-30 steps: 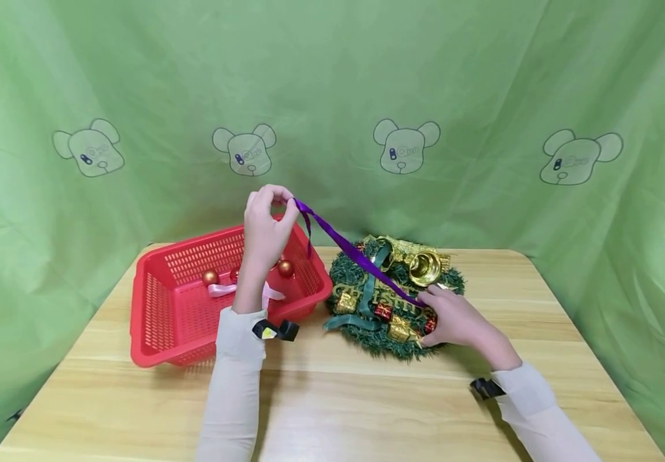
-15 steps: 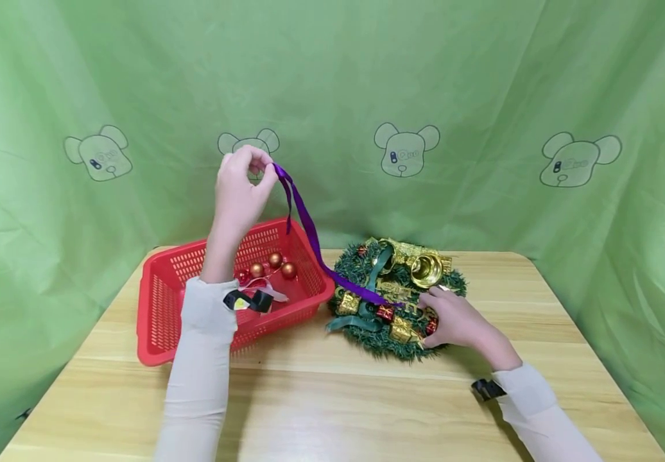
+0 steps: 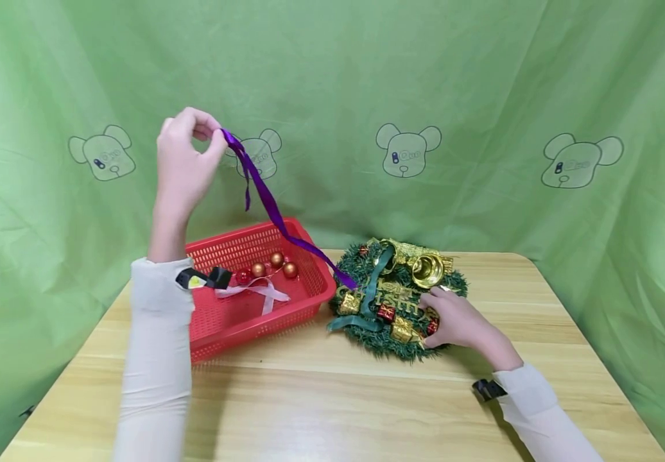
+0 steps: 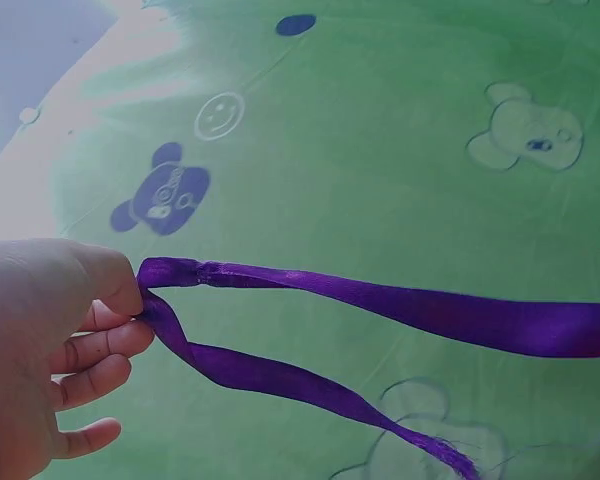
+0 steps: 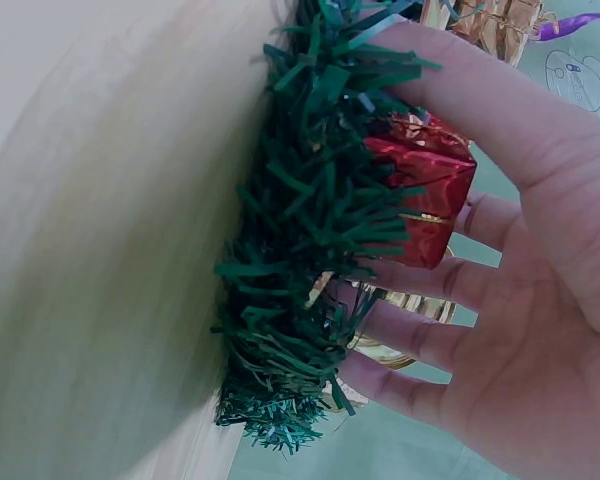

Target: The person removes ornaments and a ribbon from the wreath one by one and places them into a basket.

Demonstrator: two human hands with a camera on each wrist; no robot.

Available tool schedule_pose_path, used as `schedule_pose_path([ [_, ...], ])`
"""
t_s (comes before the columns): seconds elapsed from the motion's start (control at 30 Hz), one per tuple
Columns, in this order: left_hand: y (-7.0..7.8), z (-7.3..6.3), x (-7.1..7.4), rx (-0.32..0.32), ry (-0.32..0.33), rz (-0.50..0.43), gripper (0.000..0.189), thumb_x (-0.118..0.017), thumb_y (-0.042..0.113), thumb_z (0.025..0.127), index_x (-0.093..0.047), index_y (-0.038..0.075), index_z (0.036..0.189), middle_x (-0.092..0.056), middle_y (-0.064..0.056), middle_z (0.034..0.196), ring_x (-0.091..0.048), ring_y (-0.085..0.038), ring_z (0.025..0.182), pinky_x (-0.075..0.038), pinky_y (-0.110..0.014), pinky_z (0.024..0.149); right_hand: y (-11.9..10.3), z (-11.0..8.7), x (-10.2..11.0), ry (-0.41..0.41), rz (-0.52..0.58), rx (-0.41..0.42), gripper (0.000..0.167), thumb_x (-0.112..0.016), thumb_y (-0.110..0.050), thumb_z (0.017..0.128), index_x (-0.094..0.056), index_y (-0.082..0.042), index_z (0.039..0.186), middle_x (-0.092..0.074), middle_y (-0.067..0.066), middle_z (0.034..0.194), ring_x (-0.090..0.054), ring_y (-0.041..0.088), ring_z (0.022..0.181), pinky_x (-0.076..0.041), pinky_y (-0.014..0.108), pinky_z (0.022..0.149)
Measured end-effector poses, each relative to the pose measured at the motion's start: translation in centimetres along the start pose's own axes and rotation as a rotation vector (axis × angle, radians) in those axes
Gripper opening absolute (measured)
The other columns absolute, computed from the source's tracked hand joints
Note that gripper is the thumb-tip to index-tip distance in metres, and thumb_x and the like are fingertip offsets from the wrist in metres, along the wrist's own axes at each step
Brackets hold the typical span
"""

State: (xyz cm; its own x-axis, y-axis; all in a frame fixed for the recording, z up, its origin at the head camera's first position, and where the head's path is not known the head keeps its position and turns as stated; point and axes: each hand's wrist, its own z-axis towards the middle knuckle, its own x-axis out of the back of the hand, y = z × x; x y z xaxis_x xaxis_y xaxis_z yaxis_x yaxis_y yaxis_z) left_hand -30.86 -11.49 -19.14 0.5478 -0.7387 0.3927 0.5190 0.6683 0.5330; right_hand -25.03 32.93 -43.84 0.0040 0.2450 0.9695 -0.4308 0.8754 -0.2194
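Observation:
High above the red basket point(image 3: 263, 328), my left hand point(image 3: 185, 157) pinches a purple ribbon point(image 3: 269, 202) between thumb and fingers. In the left wrist view the ribbon point(image 4: 420, 310) hangs in two lengths, the shorter one frayed at its tip. The long length slopes down right, its lower end in front of the left edge of a green Christmas wreath point(image 3: 375, 343). My right hand point(image 3: 459, 319) grips the right side of this wreath, thumb and fingers spread around a red gift box point(image 5: 425, 190). Their tips are partly hidden in the green tinsel.
Inside the basket lie several gold and red balls point(image 3: 276, 260) and a pale pink ribbon point(image 3: 269, 294). The wreath carries gold bells point(image 3: 427, 269), small gift boxes and a dark green ribbon point(image 3: 371, 292). A green curtain point(image 3: 332, 77) hangs behind the wooden table point(image 3: 332, 410).
My left hand has risen and moved left, drawing the purple ribbon off most of the wreath. The ribbon's lower end has left my right hand's side. The right hand has stayed in place.

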Motion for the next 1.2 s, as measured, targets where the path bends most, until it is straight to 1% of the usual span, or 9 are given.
schedule_pose_path([
  [0.27, -0.9, 0.9, 3.7, 0.044, 0.084, 0.035, 0.011, -0.059, 0.014, 0.095, -0.068, 0.01, 0.101, -0.067, -0.003, 0.098, -0.045, 0.002, 0.091, -0.035, -0.021, 0.094, 0.0, 0.2, 0.0, 0.008, -0.001, 0.018, 0.063, -0.096, -0.03, 0.058, -0.067, -0.007, 0.109, -0.061, 0.007, 0.102, -0.059, 0.023, 0.088, -0.053, 0.051, 0.08],
  [0.43, -1.2, 1.3, 5.6, 0.065, 0.126, 0.054, 0.012, -0.059, 0.016, 0.094, -0.062, 0.026, 0.09, -0.063, 0.011, 0.091, -0.045, 0.003, 0.091, -0.034, -0.021, 0.094, 0.1, 0.3, 0.0, 0.016, -0.003, 0.025, 0.063, -0.096, -0.03, 0.057, -0.067, -0.007, 0.108, -0.062, 0.007, 0.102, -0.059, 0.025, 0.088, -0.053, 0.052, 0.08],
  [0.53, -1.4, 1.4, 6.1, 0.06, 0.145, 0.066, 0.017, -0.059, 0.015, 0.094, -0.06, 0.031, 0.087, -0.061, 0.014, 0.087, -0.045, 0.003, 0.089, -0.033, -0.02, 0.093, 0.3, 0.3, 0.0, 0.016, -0.006, 0.017, 0.062, -0.096, -0.031, 0.057, -0.067, -0.008, 0.107, -0.062, 0.006, 0.101, -0.059, 0.024, 0.088, -0.054, 0.051, 0.08],
  [0.57, -1.4, 1.4, 6.2, 0.059, 0.142, 0.074, 0.016, -0.059, 0.015, 0.094, -0.061, 0.03, 0.088, -0.063, 0.013, 0.089, -0.045, 0.004, 0.089, -0.033, -0.021, 0.093, 0.3, 0.3, 0.0, 0.015, -0.008, 0.017, 0.062, -0.096, -0.031, 0.057, -0.067, -0.008, 0.107, -0.062, 0.006, 0.101, -0.059, 0.024, 0.088, -0.053, 0.052, 0.08],
  [0.67, -1.6, 1.3, 6.2, 0.053, 0.114, 0.107, 0.01, -0.058, 0.017, 0.093, -0.068, 0.017, 0.095, -0.06, 0.013, 0.088, -0.043, 0.005, 0.089, -0.032, -0.021, 0.091, 0.5, 0.2, 0.1, 0.015, -0.012, 0.007, 0.062, -0.096, -0.031, 0.057, -0.067, -0.008, 0.107, -0.061, 0.006, 0.101, -0.059, 0.024, 0.089, -0.054, 0.051, 0.081],
  [0.77, -1.8, 1.0, 6.1, 0.043, 0.08, 0.145, 0.021, -0.058, 0.017, 0.093, -0.07, 0.004, 0.104, -0.054, 0.018, 0.085, -0.04, 0.006, 0.088, -0.031, -0.022, 0.09, 0.5, 0.2, 0.1, 0.013, -0.011, 0.002, 0.063, -0.096, -0.031, 0.057, -0.067, -0.008, 0.107, -0.062, 0.006, 0.102, -0.06, 0.026, 0.09, -0.053, 0.053, 0.081],
  [0.83, -2.1, 0.7, 6.1, 0.029, 0.066, 0.164, 0.024, -0.058, 0.017, 0.093, -0.069, 0.0, 0.105, -0.05, 0.02, 0.084, -0.04, 0.005, 0.088, -0.031, -0.024, 0.09, 0.4, 0.3, 0.2, 0.011, -0.007, -0.001, 0.063, -0.096, -0.032, 0.057, -0.067, -0.008, 0.108, -0.062, 0.006, 0.103, -0.06, 0.027, 0.091, -0.053, 0.054, 0.082],
  [1.0, -3.0, -0.2, 6.2, -0.007, 0.028, 0.201, 0.023, -0.057, 0.014, 0.093, -0.068, -0.003, 0.104, -0.059, 0.003, 0.089, -0.039, -0.001, 0.089, -0.033, -0.032, 0.092, 0.3, 0.3, 0.1, 0.003, -0.006, -0.004, 0.064, -0.096, -0.032, 0.057, -0.067, -0.008, 0.108, -0.061, 0.006, 0.103, -0.06, 0.026, 0.091, -0.053, 0.053, 0.082],
  [1.2, -4.3, -1.4, 6.5, -0.016, -0.039, 0.231, 0.022, -0.055, 0.012, 0.094, -0.067, -0.004, 0.103, -0.066, -0.018, 0.099, -0.048, -0.021, 0.095, -0.034, -0.042, 0.096, 0.4, 0.4, 0.1, 0.001, -0.011, -0.002, 0.064, -0.097, -0.032, 0.056, -0.066, -0.009, 0.107, -0.059, 0.005, 0.1, -0.056, 0.021, 0.085, -0.052, 0.047, 0.075],
])
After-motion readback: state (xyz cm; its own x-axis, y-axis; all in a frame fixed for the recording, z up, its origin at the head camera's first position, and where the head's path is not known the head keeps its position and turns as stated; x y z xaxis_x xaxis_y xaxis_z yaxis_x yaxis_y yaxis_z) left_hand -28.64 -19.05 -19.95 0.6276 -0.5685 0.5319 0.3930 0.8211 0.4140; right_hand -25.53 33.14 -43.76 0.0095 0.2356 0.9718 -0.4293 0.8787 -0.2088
